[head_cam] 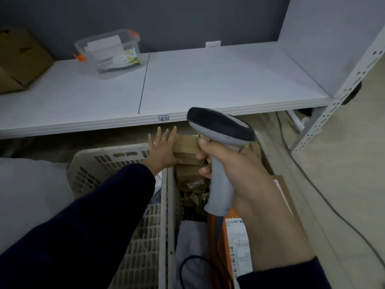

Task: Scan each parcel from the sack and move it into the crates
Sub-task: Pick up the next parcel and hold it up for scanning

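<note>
Straight fingers (166, 135) of left hand (163, 150) touch the parcel (187, 145); right hand (241, 172) grips the scanner (220, 128).

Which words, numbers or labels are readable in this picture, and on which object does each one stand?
"4-": handwritten on the tag on the shelf edge; last character unclear.
Shipping label on the orange parcel: print too blurred.
Sticker on the brown box: too small.
</note>
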